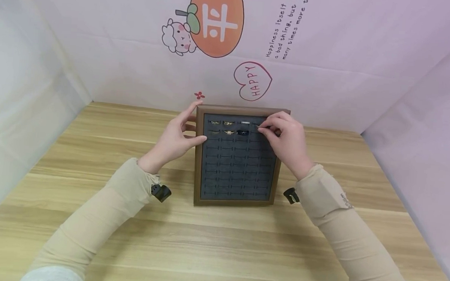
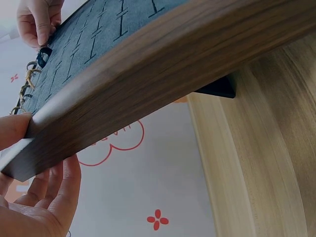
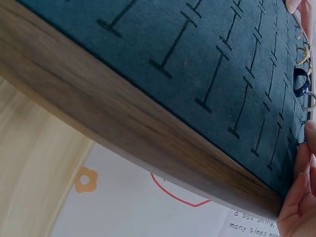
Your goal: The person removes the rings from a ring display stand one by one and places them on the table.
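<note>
Between thumb and forefinger of the right hand (image 1: 287,138), tips closed together, sits a small ring (image 1: 257,126), mostly hidden by the fingers, at the upper right of a dark ring board (image 1: 238,171). That hand comes in from the right, knuckles up, fingertips pointing left. Just left of this pinch, a silver ring (image 1: 245,123) sits in the top row, with a dark ring (image 1: 242,133) just below it; farther left are gold rings (image 1: 228,132). Across the board from the pinch, the left hand (image 1: 172,139) grips the wooden frame (image 1: 197,173) by its left edge, thumb in front, fingers behind. Both forearms reach up from below in beige sleeves (image 1: 88,222), a black device (image 1: 161,192) at each wrist. Below the grips, the board stands on the wood-grain table (image 1: 187,250); beyond them rises a pale cloth (image 1: 328,99) with printed drawings.
</note>
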Action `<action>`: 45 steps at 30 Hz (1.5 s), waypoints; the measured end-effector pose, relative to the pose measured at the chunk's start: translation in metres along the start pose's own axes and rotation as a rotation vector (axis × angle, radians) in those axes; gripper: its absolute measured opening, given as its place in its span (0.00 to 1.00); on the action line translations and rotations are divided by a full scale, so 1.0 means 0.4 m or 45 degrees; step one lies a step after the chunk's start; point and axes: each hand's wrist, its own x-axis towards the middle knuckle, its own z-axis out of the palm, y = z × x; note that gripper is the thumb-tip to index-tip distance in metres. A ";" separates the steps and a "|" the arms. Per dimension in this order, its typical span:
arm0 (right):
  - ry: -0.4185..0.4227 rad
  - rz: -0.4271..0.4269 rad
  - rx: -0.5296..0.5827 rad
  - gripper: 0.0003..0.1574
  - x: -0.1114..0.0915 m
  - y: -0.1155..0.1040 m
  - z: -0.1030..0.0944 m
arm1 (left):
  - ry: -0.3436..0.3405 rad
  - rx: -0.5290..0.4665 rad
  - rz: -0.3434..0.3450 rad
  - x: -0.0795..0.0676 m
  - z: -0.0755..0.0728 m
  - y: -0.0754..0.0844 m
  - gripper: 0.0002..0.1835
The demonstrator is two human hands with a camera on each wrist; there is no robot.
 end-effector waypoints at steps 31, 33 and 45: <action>-0.045 0.012 0.080 0.03 -0.040 0.032 -0.034 | 0.001 -0.004 -0.006 0.004 -0.008 0.011 0.47; -0.052 0.013 0.069 0.03 -0.046 0.036 -0.038 | 0.003 -0.004 -0.008 0.003 -0.008 0.010 0.47; -0.045 -0.022 0.055 0.05 -0.094 0.066 -0.075 | -0.003 -0.001 -0.019 -0.002 0.000 0.002 0.47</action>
